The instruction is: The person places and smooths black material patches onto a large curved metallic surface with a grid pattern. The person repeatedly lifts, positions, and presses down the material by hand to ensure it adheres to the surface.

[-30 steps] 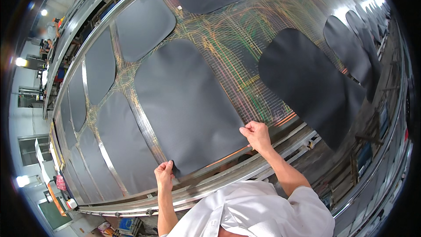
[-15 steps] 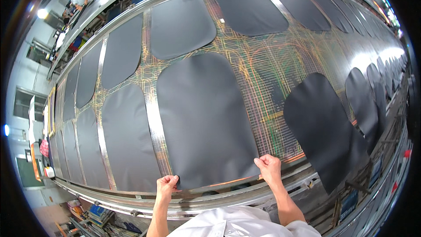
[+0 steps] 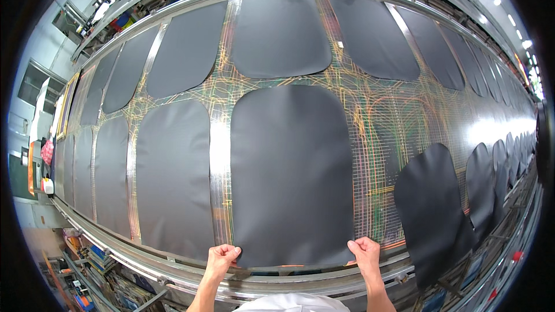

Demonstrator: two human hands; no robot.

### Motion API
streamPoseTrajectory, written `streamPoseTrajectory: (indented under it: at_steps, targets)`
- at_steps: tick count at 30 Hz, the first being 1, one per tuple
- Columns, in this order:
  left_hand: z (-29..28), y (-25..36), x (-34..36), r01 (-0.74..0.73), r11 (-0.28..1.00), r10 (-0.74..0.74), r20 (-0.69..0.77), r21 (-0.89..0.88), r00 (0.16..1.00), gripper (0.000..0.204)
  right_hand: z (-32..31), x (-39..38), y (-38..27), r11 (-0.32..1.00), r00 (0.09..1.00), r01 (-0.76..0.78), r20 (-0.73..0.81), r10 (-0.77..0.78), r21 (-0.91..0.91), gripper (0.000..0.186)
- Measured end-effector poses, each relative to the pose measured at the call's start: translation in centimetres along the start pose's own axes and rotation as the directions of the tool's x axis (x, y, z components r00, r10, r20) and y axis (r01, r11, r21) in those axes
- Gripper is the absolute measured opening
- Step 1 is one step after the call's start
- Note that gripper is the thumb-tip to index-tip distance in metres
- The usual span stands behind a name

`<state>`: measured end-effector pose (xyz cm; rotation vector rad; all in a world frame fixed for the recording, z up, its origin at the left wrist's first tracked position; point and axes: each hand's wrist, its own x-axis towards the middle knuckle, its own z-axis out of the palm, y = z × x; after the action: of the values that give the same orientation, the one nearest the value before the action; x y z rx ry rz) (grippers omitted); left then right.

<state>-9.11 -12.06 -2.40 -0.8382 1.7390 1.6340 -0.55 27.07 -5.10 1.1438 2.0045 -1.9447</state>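
Fingers (image 3: 233,251) of the left hand (image 3: 220,261) are pinching the near left corner of a large black panel (image 3: 292,179), thumb pressing from above. The right hand (image 3: 367,254) is gripping the near right corner likewise, thumb and bent forefinger closing on the edge. Fingertips beneath the sheet are hiding from view, so how far under they are reaching is not clear.

The panel is lying nearly flat on the long desk (image 3: 376,208), at the middle of the near row; its rounded end is pointing away from the person, and its straight edge is running between the two hands along the desk's near side. A metal rail (image 3: 277,284) is bordering that side, with a white shirt (image 3: 295,302) showing below it.

Coloured lines are covering much of the desk surface. To the left, a neighbouring panel (image 3: 173,179) is resting flat, a shiny strip (image 3: 220,150) separating the two. To the right, well apart, a draped panel (image 3: 433,208) is hanging over the near edge. Beyond, a far-row panel (image 3: 282,34) is sitting rounded end toward the person; a small white piece (image 3: 340,44) is lying just beside it.
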Motion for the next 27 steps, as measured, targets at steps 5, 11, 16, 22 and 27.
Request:
streamPoseTrajectory:
  at_steps: [5,11,16,22,27]
  targets:
    - [-0.4,-0.1,0.2,0.015,0.999,-0.015,-0.006,0.046,1.0,0.018,0.2,-0.2,-0.7,0.999,0.999,-0.037,-0.01,0.037,-0.024,0.016]
    - [-0.5,0.0,0.1,0.021,0.997,-0.022,0.012,0.076,1.0,0.017,0.5,-0.6,-2.1,0.998,0.998,-0.066,-0.013,0.066,0.011,0.017]
    - [-0.7,0.0,0.1,0.037,0.998,-0.038,0.026,0.06,0.999,0.018,0.3,-0.7,-1.9,0.999,0.999,-0.053,0.002,0.053,0.01,0.017]
    - [-1.0,-0.4,0.4,0.045,0.998,-0.047,0.042,0.052,0.998,0.018,0.0,-0.8,-1.6,0.999,0.999,-0.041,-0.01,0.041,-0.023,0.015]
    - [-0.8,0.0,0.2,0.043,0.997,-0.044,0.03,0.059,0.999,0.018,0.1,-0.9,-1.8,0.998,0.999,-0.048,-0.001,0.048,0.027,0.014]
